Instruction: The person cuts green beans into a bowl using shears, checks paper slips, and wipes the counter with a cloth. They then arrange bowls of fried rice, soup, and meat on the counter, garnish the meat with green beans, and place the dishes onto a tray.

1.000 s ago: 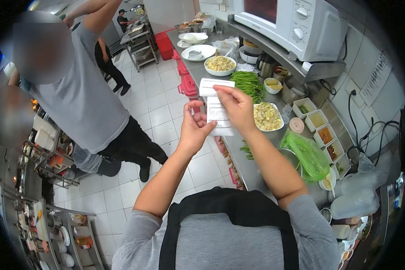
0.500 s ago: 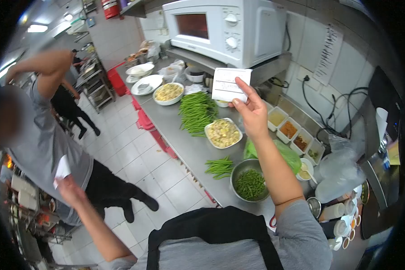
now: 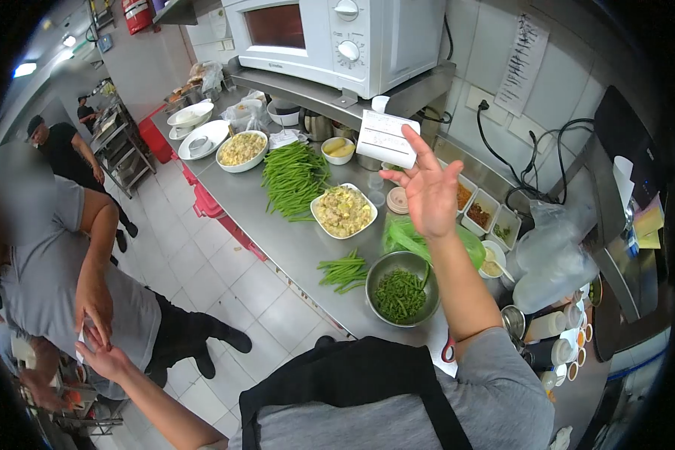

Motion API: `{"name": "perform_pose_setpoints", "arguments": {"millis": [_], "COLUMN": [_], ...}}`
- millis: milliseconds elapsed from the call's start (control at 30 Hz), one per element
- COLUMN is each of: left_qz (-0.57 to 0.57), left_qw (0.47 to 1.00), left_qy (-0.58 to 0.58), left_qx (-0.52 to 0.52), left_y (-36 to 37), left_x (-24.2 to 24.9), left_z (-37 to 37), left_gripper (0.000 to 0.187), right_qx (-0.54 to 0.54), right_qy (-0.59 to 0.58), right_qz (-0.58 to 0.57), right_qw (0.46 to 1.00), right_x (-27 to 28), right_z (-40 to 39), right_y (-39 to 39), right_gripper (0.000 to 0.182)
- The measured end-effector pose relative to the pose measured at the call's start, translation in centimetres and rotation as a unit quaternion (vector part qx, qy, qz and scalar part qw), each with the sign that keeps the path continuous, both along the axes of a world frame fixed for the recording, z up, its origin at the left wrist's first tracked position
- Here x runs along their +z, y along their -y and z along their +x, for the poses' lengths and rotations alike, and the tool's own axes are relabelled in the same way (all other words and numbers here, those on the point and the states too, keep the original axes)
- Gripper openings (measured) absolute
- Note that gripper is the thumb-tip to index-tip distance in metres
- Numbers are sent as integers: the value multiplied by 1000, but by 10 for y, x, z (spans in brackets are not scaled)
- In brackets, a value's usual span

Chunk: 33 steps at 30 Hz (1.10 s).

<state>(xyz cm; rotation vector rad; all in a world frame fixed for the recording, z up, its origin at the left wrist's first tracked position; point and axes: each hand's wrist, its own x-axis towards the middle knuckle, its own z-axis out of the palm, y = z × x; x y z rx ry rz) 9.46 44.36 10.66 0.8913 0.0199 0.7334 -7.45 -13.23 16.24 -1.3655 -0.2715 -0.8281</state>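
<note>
My right hand [image 3: 433, 196] is open, fingers spread and palm upward, in front of the metal shelf. At its fingertips, a white paper ticket [image 3: 387, 139] with handwriting hangs at the shelf's edge, apparently no longer pinched. Low on the left, my left hand [image 3: 106, 358] has its fingers on a small white paper slip [image 3: 80, 348]. A co-worker's hand [image 3: 94, 309] reaches down to the same slip, and the fingers partly hide it. Below my right forearm sit a steel bowl [image 3: 375, 294] of chopped green beans and a green plastic bag [image 3: 406, 236].
On the steel counter [image 3: 296, 296] lie long green beans [image 3: 296, 176] and a square bowl of pale chopped food [image 3: 343, 211]. A microwave [image 3: 322, 41] stands on the shelf above. Red-handled scissors [image 3: 448, 349] lie near my right side. The co-worker [image 3: 82, 255] stands close on my left.
My right hand has loosened from the ticket, which stays at the shelf. My left hand moved down and left with the slip, and the co-worker's lowered hand now meets it.
</note>
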Motion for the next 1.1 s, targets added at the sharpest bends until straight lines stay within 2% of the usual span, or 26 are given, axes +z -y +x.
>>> {"name": "perform_pose_setpoints", "arguments": {"millis": [67, 100, 200, 233, 333, 367, 433, 500, 533, 567, 600, 633, 667, 700, 767, 800, 867, 933, 967, 1067, 1100], "left_qz": [-25, -17, 55, 71, 269, 381, 362, 354, 343, 347, 359, 328, 327, 273, 105, 48, 155, 207, 201, 351, 383], "left_qw": [999, 999, 984, 979, 890, 819, 854, 894, 914, 920, 924, 931, 905, 885, 818, 770, 734, 752, 770, 792, 805], "left_qy": [-25, -16, -46, -65, -63, -71, -29, 82, 118, 151, 126, 72, 65, 37, -43, -80, -93, -165, -198, -246, -210], "left_qx": [22, 26, 163, 180, 362, 424, 373, 260, 183, 99, -45, -143, -264, -374, -564, -631, -654, -603, -572, -435, -401], "left_y": [-7, -40, -43, -20, 29, 42, 84, 102, 120, 142, 156, 171, 179, 189, 194, 191, 175, 159, 153, 127, 117], "left_x": [-7, -30, -36, -20, -3, -1, 8, -14, -18, -13, -6, -4, -1, 0, -8, -8, -26, -40, -40, -51, -58], "left_z": [3, 18, 11, -6, -35, -47, -63, -63, -65, -67, -73, -71, -65, -58, -39, -30, -9, 2, 7, 25, 32], "left_gripper": [43, 40, 40, 47, 55, 59, 62, 61, 59, 49, 49, 56, 56, 64, 71, 70, 52, 33, 23, 17, 14], "right_qx": [5, 6, 12, 15, 36, 52, 89, 125, 142, 163, 181, 198, 215, 273, 276, 312, 347, 351, 284, 302, 297], "right_qy": [-4, -7, -8, -8, -22, -28, -37, -53, -61, -61, -71, -80, -88, -92, -105, -113, -130, -152, -171, -336, -311], "right_qz": [-3, -4, -3, -2, -5, -12, -26, -44, -51, -51, -61, -71, -83, -72, -357, -387, -422, -433, -393, -254, -254], "right_qw": [1000, 1000, 1000, 1000, 999, 998, 995, 990, 987, 984, 979, 974, 969, 955, 886, 861, 828, 817, 858, 855, 867], "right_x": [-1, -1, 1, 1, -1, -1, -1, -2, -3, -3, -5, -6, -8, -15, -10, -9, -14, -26, -31, -56, -70], "right_z": [3, 5, 14, 18, 30, 34, 44, 55, 62, 67, 74, 80, 87, 95, 104, 108, 123, 139, 144, 179, 191], "right_y": [0, 0, -6, -9, -21, -26, -38, -50, -59, -69, -78, -87, -96, -101, -115, -127, -151, -170, -185, -205, -213], "right_gripper": [94, 95, 93, 92, 94, 94, 94, 95, 95, 94, 94, 93, 93, 70, 38, 35, 37, 36, 30, 20, 17]}}
